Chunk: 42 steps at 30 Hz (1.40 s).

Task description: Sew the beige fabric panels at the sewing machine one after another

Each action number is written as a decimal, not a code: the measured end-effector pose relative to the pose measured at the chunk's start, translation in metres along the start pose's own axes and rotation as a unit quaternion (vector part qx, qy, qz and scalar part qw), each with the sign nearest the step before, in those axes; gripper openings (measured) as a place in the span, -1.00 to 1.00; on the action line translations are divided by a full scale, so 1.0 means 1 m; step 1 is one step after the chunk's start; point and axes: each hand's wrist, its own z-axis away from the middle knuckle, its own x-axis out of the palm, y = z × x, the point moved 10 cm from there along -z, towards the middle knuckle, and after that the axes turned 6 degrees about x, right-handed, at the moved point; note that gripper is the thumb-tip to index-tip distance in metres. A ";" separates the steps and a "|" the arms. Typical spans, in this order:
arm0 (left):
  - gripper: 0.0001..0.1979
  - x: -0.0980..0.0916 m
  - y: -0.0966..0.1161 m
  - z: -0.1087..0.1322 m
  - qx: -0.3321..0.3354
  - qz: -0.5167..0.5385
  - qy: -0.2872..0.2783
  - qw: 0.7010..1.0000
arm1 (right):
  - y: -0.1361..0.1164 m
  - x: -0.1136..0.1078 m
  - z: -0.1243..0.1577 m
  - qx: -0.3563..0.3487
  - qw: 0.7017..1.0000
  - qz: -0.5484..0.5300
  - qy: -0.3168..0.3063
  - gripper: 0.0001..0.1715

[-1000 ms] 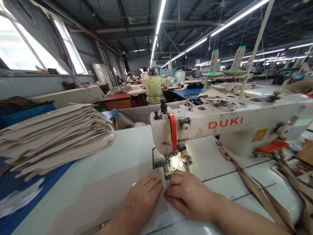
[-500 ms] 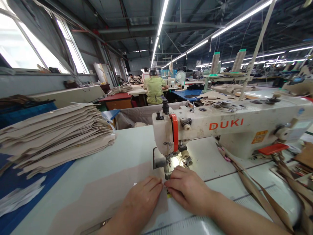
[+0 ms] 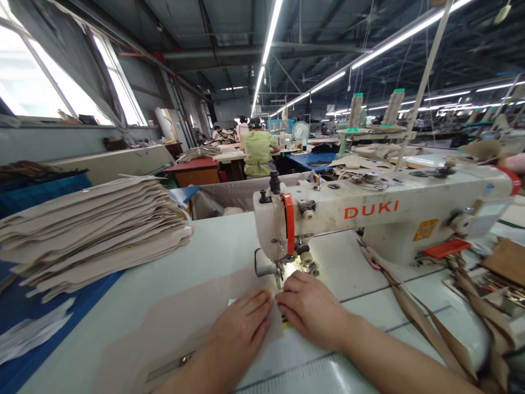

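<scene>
A beige fabric piece (image 3: 180,323) lies flat on the white sewing table (image 3: 213,246), its right end under the needle of a white DUKI sewing machine (image 3: 369,213). My left hand (image 3: 240,334) rests flat on the fabric with fingers stretched toward the needle. My right hand (image 3: 314,309) lies beside it, fingers curled down and pressing the fabric edge just in front of the presser foot (image 3: 281,273). A small white label and a yellow bit show between my fingertips.
A tall stack of beige cut pieces (image 3: 90,230) sits at the left on blue cloth. Brown strips (image 3: 426,323) trail from the machine at the right. A person in a green top (image 3: 257,150) works at a far table, with thread cones (image 3: 355,109) behind the machine.
Both hands have slid a little forward toward the needle with the fabric edge. The view has shifted slightly.
</scene>
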 end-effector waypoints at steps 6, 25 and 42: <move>-0.64 0.014 -0.011 -0.014 0.004 0.009 -0.011 1.000 | 0.013 -0.003 -0.006 0.037 0.999 0.017 -0.002 -0.83; -0.64 0.022 -0.020 -0.030 0.038 0.009 0.028 0.999 | 0.027 -0.001 -0.011 0.076 0.996 0.050 0.001 -0.78; -0.63 0.022 -0.021 -0.035 0.036 -0.021 0.011 0.999 | 0.023 -0.003 -0.007 0.060 0.996 0.061 0.023 -0.78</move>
